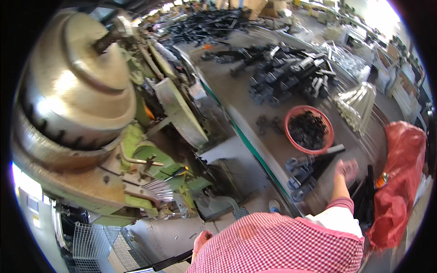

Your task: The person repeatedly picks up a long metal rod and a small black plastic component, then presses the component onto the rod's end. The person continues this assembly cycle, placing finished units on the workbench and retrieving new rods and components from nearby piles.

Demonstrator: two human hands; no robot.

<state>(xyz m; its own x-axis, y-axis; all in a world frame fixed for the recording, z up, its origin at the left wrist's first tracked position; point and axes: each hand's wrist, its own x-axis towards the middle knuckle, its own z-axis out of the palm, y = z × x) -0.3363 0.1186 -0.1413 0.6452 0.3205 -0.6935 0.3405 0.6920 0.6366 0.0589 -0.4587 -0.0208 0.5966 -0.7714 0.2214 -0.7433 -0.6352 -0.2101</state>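
My right hand (pixel 347 170) reaches over the table with its fingers apart and holding nothing, slightly blurred. Just left of it lie several black tubes with rounded grey-black clamp ends (pixel 301 176). A red plastic basin (pixel 287 129) full of small black parts (pixel 307 129) stands beyond them. Low in the view, partly behind my checked apron, my left hand (pixel 200 240) is curled around a small dark thing that I cannot make out. A long black tube (pixel 170 261) lies below that hand; whether they touch is hidden.
A large press with a metal flywheel (pixel 77 91) and green frame fills the left. Piles of black tubes (pixel 277 73) and a bundle of white rods (pixel 357 104) cover the table's far part. A red sack (pixel 398 182) lies right; a wire basket (pixel 91 243) stands lower left.
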